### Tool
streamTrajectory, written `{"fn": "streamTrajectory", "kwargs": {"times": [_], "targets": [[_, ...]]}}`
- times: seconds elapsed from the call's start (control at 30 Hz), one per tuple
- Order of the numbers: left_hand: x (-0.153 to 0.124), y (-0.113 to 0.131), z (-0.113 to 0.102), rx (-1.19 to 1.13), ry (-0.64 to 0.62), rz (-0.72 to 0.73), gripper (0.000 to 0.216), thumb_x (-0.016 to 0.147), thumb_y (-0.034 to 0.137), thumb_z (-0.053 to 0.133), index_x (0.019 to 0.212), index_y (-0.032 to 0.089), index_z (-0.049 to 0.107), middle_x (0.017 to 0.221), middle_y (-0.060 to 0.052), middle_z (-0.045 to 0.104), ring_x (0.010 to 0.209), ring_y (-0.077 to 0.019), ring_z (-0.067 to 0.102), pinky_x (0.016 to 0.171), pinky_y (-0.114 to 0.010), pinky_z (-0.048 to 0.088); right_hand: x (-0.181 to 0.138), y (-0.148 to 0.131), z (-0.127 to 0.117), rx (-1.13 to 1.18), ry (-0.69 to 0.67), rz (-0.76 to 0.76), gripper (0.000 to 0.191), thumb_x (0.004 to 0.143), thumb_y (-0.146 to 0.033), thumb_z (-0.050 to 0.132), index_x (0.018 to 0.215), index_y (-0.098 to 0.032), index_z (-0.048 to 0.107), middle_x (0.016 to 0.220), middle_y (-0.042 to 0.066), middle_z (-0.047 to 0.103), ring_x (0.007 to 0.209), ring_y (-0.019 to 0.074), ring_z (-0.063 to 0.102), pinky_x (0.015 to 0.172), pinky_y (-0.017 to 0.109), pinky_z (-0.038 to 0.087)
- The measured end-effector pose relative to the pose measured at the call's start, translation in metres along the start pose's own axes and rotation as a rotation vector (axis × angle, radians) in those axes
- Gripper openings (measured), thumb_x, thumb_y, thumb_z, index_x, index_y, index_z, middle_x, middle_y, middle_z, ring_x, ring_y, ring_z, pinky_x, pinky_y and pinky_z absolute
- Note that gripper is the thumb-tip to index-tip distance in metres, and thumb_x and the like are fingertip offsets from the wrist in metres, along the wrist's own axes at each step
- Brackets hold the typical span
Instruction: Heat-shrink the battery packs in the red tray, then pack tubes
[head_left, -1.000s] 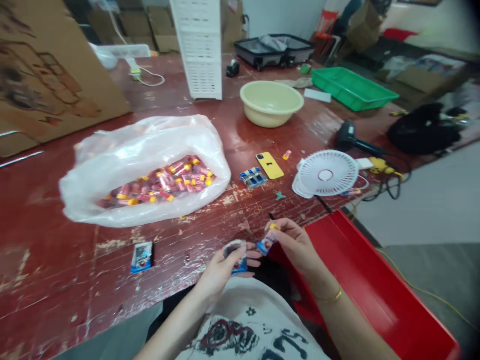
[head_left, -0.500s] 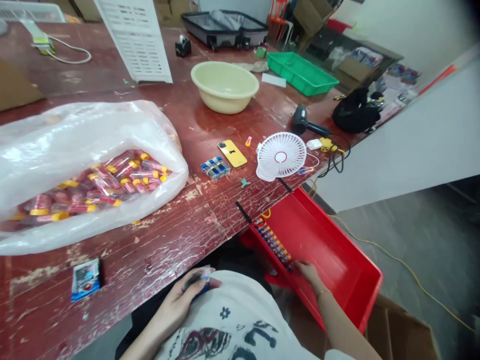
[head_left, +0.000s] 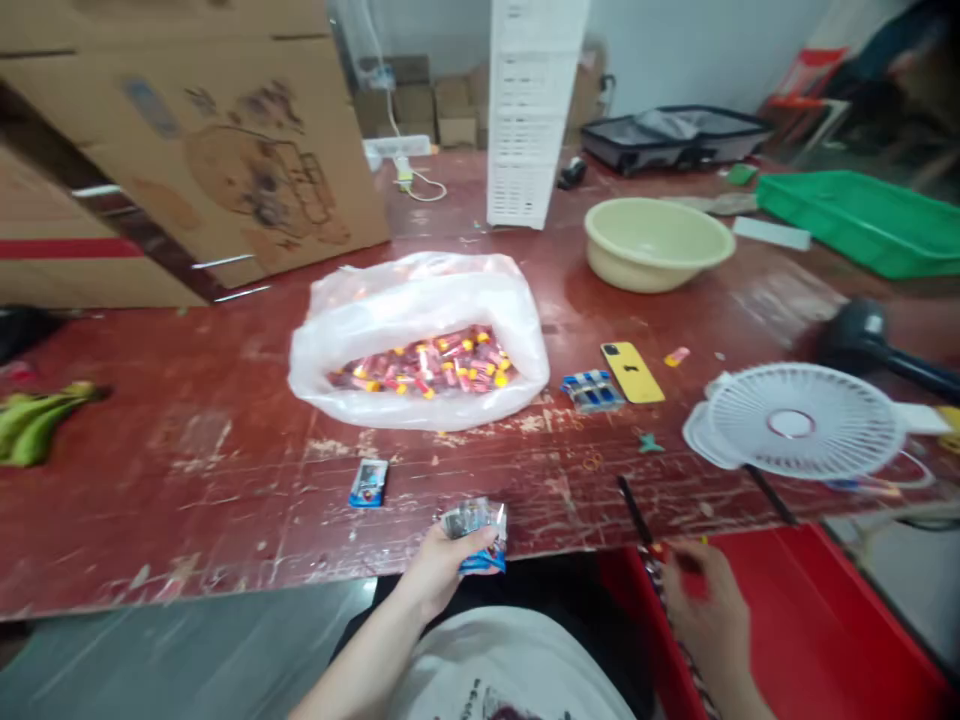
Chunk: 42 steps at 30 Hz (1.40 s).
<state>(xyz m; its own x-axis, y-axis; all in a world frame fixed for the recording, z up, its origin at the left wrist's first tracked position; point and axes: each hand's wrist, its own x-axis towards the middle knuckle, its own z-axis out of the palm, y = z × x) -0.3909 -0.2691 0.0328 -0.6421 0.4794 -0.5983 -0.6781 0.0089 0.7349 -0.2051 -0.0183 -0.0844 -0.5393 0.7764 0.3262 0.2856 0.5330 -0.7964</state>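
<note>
My left hand (head_left: 442, 562) is closed around several blue-and-silver foil packets (head_left: 480, 535), held just over the table's front edge. Another packet of the same look (head_left: 368, 483) lies on the table to the left of it. At the red tray (head_left: 810, 600) my right hand (head_left: 709, 615) reaches down by the inner left wall, fingers curled and blurred. What the fingers pinch, if anything, I cannot make out. A row of small colourful pieces (head_left: 696, 680) runs along that wall, partly hidden by the hand. Farther back rests a banded bundle of blue-and-silver packets (head_left: 592, 390).
A white plastic bag (head_left: 420, 410) of yellow-capped tubes (head_left: 450, 365) stands mid-table. Rightward are a yellow phone (head_left: 632, 372), a white fan (head_left: 806, 420), a black hair dryer (head_left: 855, 335) and a cream basin (head_left: 656, 245). A large carton (head_left: 225, 150) and bananas (head_left: 45, 425) are left.
The view has swung left, bringing the carton and bananas in. My left hand has risen from my lap to the table edge with the packets. My right hand has moved to the tray's table end.
</note>
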Motion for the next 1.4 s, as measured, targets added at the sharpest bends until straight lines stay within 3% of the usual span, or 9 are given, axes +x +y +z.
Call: {"fn": "streamTrajectory", "kwargs": {"times": [0.13,0.27,0.47,0.7,0.87,0.97,1.1,1.23,1.4], "targets": [[-0.009,0.011,-0.024,-0.139,0.150,0.029,0.039,0.057,0.034,0.090,0.082,0.013,0.069,0.069,-0.003,0.069,0.064,-0.0170,0.067,0.060,-0.029,0.058,0.047,-0.121,0.118,0.246,-0.455,-0.521,0.022,0.086,-0.015,0.045,0.100,-0.022,0.061,0.109,0.010,0.065,0.107,0.0230,0.059,0.095,0.043,0.048],[-0.020,0.018,-0.043,-0.159,0.207,0.069,0.037,0.068,0.036,0.084,0.090,0.010,0.070,0.092,-0.014,0.074,0.083,-0.0228,0.072,0.061,-0.027,0.059,0.066,-0.181,0.201,0.246,-0.583,-0.603,0.028,0.089,-0.015,0.041,0.109,-0.020,0.061,0.116,0.010,0.065,0.111,0.0210,0.058,0.099,0.038,0.047],[-0.018,0.019,-0.054,-0.090,0.243,0.124,0.049,0.066,0.043,0.083,0.099,0.010,0.069,0.101,-0.019,0.074,0.084,-0.0251,0.073,0.058,-0.026,0.057,0.057,-0.202,0.236,0.128,-0.500,-0.442,0.028,0.087,-0.037,0.055,0.104,-0.015,0.058,0.105,0.016,0.061,0.106,0.0317,0.052,0.093,0.050,0.043],[-0.001,0.025,-0.052,-0.058,0.266,0.174,0.053,0.060,0.045,0.086,0.097,0.010,0.070,0.092,-0.016,0.075,0.082,-0.0241,0.073,0.062,-0.027,0.058,0.043,-0.214,0.246,0.153,-0.521,-0.261,0.033,0.083,-0.039,0.060,0.108,-0.017,0.063,0.123,0.021,0.055,0.121,0.0419,0.040,0.098,0.063,0.028],[0.002,0.029,-0.049,-0.027,0.285,0.187,0.058,0.057,0.045,0.088,0.099,0.010,0.070,0.084,-0.013,0.075,0.075,-0.0224,0.072,0.061,-0.028,0.057,0.050,-0.204,0.227,0.444,-0.598,-0.101,0.036,0.083,-0.049,0.061,0.097,-0.016,0.064,0.102,0.014,0.066,0.100,0.0290,0.058,0.088,0.049,0.047],[0.004,0.029,-0.042,-0.007,0.257,0.214,0.056,0.052,0.043,0.090,0.092,0.009,0.072,0.078,-0.011,0.075,0.071,-0.0217,0.071,0.062,-0.029,0.057,0.062,-0.191,0.184,0.620,-0.620,0.006,0.047,0.086,-0.056,0.057,0.111,-0.016,0.060,0.105,0.010,0.068,0.090,0.0216,0.065,0.079,0.039,0.055],[0.006,0.030,-0.025,0.079,0.160,0.212,0.047,0.051,0.038,0.091,0.083,0.010,0.073,0.069,-0.007,0.073,0.064,-0.0188,0.067,0.057,-0.026,0.054,0.083,-0.186,0.115,0.827,-0.560,0.092,0.041,0.083,-0.045,0.067,0.117,-0.024,0.058,0.109,0.005,0.068,0.097,0.0184,0.065,0.088,0.037,0.054],[0.006,0.033,-0.003,0.196,0.016,0.194,0.042,0.059,0.037,0.087,0.089,0.011,0.074,0.073,-0.006,0.073,0.066,-0.0169,0.066,0.059,-0.024,0.053,0.097,-0.191,0.070,0.775,-0.532,-0.116,0.021,0.083,-0.031,0.070,0.097,-0.024,0.057,0.096,0.003,0.065,0.088,0.0161,0.064,0.082,0.032,0.054],[0.006,0.033,0.014,0.252,-0.064,0.235,0.037,0.051,0.030,0.091,0.078,0.012,0.073,0.069,-0.002,0.071,0.060,-0.0130,0.061,0.058,-0.023,0.050,0.106,-0.194,0.048,0.606,-0.604,-0.406,0.013,0.086,-0.021,0.064,0.097,-0.022,0.058,0.092,0.003,0.064,0.082,0.0142,0.062,0.078,0.029,0.052]]}}
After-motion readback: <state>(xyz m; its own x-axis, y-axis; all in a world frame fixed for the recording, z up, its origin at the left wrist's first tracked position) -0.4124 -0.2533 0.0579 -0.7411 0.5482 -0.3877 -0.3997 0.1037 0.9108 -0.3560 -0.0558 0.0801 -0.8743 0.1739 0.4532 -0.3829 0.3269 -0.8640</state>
